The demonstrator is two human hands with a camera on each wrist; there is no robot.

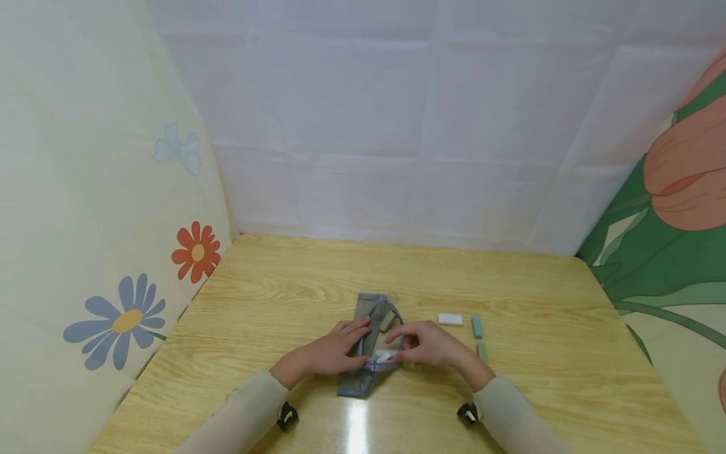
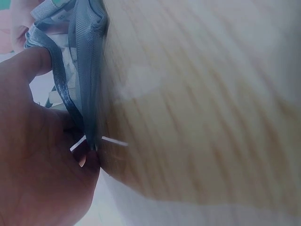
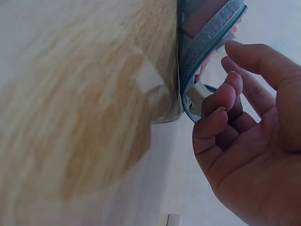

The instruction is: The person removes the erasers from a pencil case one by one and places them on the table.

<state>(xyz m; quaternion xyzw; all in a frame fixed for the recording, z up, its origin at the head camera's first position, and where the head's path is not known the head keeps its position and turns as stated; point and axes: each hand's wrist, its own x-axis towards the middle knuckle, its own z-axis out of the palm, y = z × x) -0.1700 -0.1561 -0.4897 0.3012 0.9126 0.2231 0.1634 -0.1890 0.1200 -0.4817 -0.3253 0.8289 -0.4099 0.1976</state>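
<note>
A grey-blue mesh zip pouch [image 1: 363, 383] lies unzipped on the table. Within its opening are an olive-beige block [image 1: 388, 320] and a white piece [image 1: 386, 357], eraser-like in shape. My left hand [image 1: 334, 350] holds the pouch's left side, the thumb over the near edge of the opening; in the left wrist view, the left hand [image 2: 42, 141] has its thumb and a finger on the zip edges. At the opening's right side is my right hand [image 1: 431, 343]. In the right wrist view, the right hand [image 3: 254, 127] has loosely bent fingers with nothing between them, beside a pale block [image 3: 198, 94].
Right of the pouch lie a white block [image 1: 450, 319], a blue block [image 1: 477, 326] and a green block [image 1: 482, 351], the last close to the right wrist. The wooden table [image 1: 272, 271] is bordered by a white cloth [image 1: 351, 126] behind and flower-printed cloths at both sides.
</note>
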